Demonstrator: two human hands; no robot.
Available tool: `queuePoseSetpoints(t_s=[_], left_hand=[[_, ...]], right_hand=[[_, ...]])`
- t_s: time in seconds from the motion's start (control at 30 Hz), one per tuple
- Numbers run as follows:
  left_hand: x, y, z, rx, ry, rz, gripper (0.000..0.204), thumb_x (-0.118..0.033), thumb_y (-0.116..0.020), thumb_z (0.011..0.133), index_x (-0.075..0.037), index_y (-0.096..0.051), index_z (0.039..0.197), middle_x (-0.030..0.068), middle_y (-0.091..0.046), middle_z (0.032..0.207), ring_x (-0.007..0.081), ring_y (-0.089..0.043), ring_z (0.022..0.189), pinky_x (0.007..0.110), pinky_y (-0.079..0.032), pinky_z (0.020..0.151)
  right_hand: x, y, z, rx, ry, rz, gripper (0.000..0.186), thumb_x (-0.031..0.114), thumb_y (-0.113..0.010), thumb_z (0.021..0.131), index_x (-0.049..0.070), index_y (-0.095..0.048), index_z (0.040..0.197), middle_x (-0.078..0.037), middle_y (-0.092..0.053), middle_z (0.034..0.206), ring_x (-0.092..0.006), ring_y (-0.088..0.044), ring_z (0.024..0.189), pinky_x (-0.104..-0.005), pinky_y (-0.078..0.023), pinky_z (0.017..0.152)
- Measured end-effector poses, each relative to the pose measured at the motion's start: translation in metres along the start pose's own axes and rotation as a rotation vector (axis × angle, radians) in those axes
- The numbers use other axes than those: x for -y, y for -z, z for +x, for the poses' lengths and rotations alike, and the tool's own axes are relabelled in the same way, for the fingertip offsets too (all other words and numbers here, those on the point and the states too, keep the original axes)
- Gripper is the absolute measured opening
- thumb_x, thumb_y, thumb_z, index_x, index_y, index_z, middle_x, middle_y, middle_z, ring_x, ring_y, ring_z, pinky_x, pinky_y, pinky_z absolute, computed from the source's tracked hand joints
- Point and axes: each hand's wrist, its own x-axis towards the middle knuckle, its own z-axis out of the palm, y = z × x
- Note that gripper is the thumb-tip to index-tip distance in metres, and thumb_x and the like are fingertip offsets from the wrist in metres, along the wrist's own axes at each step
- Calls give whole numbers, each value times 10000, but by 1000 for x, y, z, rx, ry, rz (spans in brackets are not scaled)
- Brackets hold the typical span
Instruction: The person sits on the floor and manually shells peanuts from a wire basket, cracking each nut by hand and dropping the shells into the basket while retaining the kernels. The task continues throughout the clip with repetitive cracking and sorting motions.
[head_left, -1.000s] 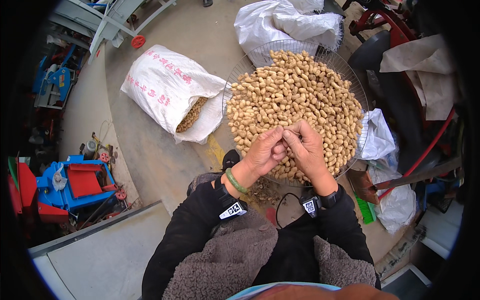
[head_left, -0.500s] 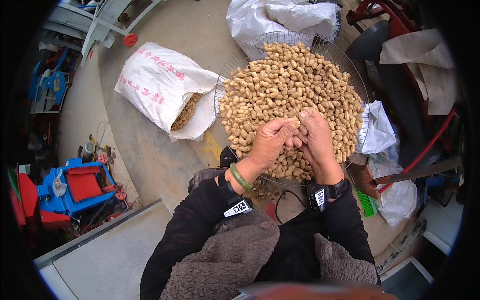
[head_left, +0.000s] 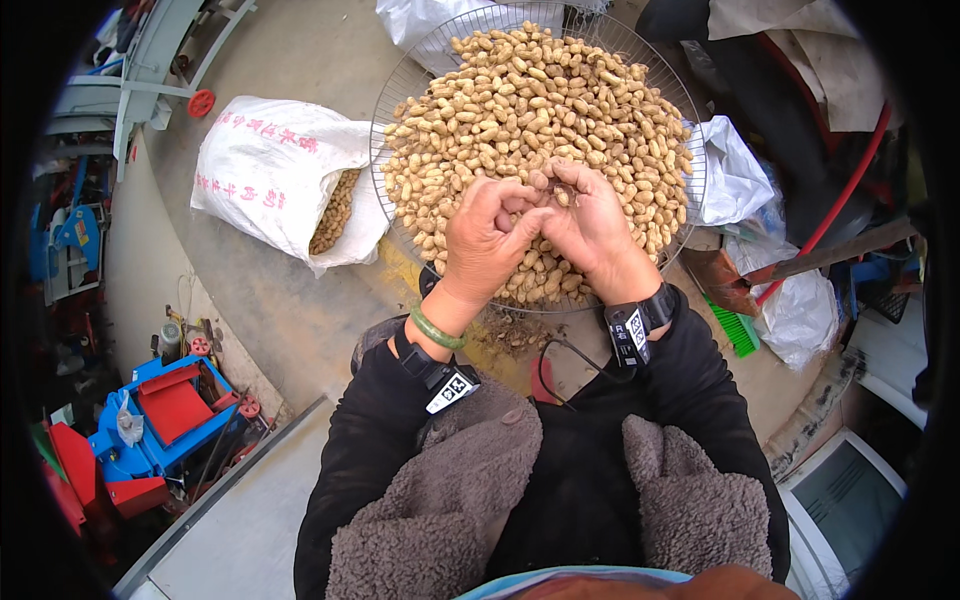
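Note:
A wire basket is heaped with unshelled peanuts. Over its near part my two hands meet. My left hand is closed, thumb toward the right, with fingertips at my right hand; what they pinch is hidden. My right hand has curled fingers around a small peanut or piece of shell, partly covered by the fingers. A green bangle circles my left wrist, and both wrists wear black straps with small devices.
A white woven sack with peanuts lies open at the left. More white sacks sit behind the basket and at its right. Blue-red machines stand at the left, a green brush and metal bar at the right.
The basket and surroundings sit higher in the picture as the view has shifted. My hands moved up with them; my right fingers now cup the small piece they had pinched with my left.

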Motion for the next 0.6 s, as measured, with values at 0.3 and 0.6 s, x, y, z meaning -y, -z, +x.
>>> queuePoseSetpoints(t_s=[0.3, 0.6], left_hand=[[-15, 9, -22, 122, -92, 279, 195, -102, -811, 833, -85, -743, 1015, 37, -581, 828, 171, -584, 629, 304, -475, 558], [-20, 18, -37, 174, -150, 124, 90, -49, -728, 885, -28, -641, 896, -1, -560, 726, 77, -500, 584, 249, -418, 533]], right_hand=[[-47, 0, -33, 65, 117, -138, 131, 141, -474, 1065, 88, -540, 965, -18, -521, 943, -120, -498, 895, -288, -433, 844], [-38, 8, -41, 146, 443, -1160, 370, 300, -455, 1109, 13, -555, 899, -115, -561, 743, -206, -547, 689, -383, -466, 649]])
